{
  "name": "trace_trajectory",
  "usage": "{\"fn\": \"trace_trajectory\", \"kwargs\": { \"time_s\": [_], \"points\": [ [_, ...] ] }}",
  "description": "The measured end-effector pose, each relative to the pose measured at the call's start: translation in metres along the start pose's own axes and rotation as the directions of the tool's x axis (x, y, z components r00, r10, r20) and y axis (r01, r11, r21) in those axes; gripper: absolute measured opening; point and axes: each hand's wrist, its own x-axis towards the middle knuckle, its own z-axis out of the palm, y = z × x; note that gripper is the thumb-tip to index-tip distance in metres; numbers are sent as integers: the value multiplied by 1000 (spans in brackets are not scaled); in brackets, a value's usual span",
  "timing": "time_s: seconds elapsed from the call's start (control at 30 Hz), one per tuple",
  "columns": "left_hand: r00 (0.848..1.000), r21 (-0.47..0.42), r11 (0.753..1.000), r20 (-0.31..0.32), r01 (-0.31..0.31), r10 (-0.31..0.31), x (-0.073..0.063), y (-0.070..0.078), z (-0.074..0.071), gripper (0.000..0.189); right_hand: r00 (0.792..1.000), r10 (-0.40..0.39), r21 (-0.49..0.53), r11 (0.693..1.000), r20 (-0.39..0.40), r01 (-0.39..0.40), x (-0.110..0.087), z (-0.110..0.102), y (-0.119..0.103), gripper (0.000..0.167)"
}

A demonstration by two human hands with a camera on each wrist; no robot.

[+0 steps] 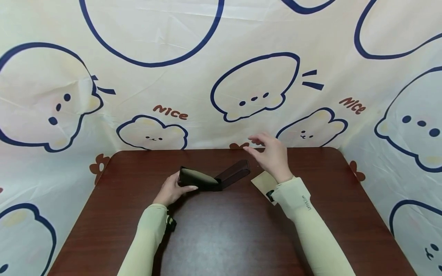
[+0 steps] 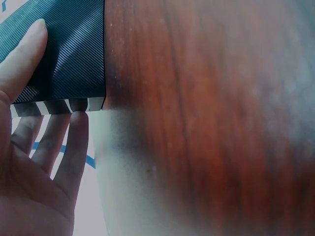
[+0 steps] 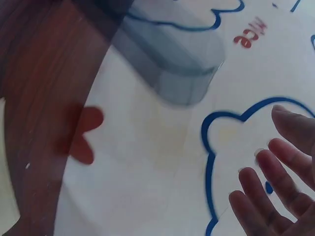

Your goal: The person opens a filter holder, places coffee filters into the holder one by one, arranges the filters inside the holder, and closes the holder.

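My left hand (image 1: 170,189) grips the end of a dark, finely ribbed block-like device (image 1: 198,179) just over the table. In the left wrist view the thumb lies on the ribbed black face (image 2: 69,54), and the fingertips touch its shiny edge. From the device's right end a see-through box-like part (image 1: 236,172) slants up and to the right. The right wrist view shows its clear rounded end (image 3: 184,81), blurred. My right hand (image 1: 272,155) hovers to the right of that part, holding nothing, its fingers loosely bent and apart from the thumb.
A flat pale-yellow piece (image 1: 264,183), perhaps cloth or paper, lies on the brown table (image 1: 221,234) partly under the right forearm. A patterned white curtain (image 1: 200,84) rises behind the table's far edge and along both sides.
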Motion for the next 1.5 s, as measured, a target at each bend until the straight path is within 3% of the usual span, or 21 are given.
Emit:
{"fn": "trace_trajectory", "kwargs": {
  "time_s": [0.27, 0.5, 0.67, 0.93, 1.07, 1.23, 1.5],
  "points": [
    [1000, 2, 1000, -8, 7, -7, 0, 0, -1, 44, 995, 100, -67, 993, 12, -99, -8, -10, 36, 34],
    [1000, 2, 1000, -11, 4, -4, 0, 2, 0, 45, 970, 194, -96, 979, 146, -181, -14, -15, 64, 41],
    [1000, -5, 1000, -6, -11, 11, 0, 2, 1, 44, 924, 286, -114, 958, 253, -264, -19, -7, 90, 47],
    [1000, -6, 1000, -4, 9, -9, -2, 3, 0, 47, 804, 411, -235, 911, 430, -340, -28, 8, 120, 67],
    [1000, -5, 1000, -6, 7, -7, -1, 4, 0, 48, 763, 455, -296, 888, 459, -352, -31, 12, 129, 76],
    [1000, -8, 1000, -6, 7, -7, -1, 4, 1, 46, 741, 466, -310, 883, 483, -353, -33, 16, 137, 78],
    [1000, -6, 1000, -6, 18, -18, 0, 3, 0, 46, 741, 467, -273, 884, 482, -380, -34, 21, 143, 69]
  ]
}}
